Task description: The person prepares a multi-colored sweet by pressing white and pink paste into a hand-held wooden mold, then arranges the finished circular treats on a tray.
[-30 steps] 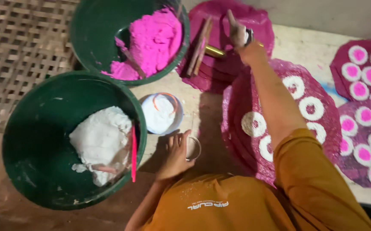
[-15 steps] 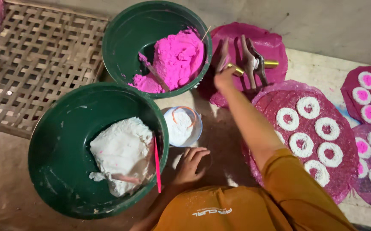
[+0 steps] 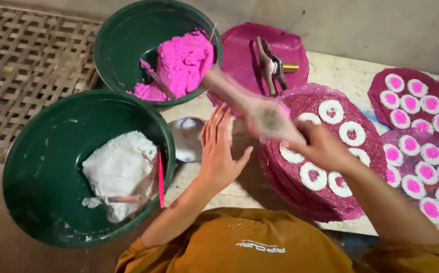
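Here, right hand (image 3: 325, 146) gripping blurred press tool (image 3: 252, 103), long axis slanting up-left toward pink dough bowl (image 3: 128, 45), left hand (image 3: 219, 151) open flat, fingers up, above table (image 3: 341, 76)

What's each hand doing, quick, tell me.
Left hand: open, flat, holding nothing.
Right hand: closed on a blurred tool.

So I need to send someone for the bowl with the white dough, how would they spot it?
Start at the woven bamboo mat on the left. Two green bowls sit beside it; take the nearer bowl, next to the person's left hand. It holds a white lump, while the far bowl holds bright pink dough.
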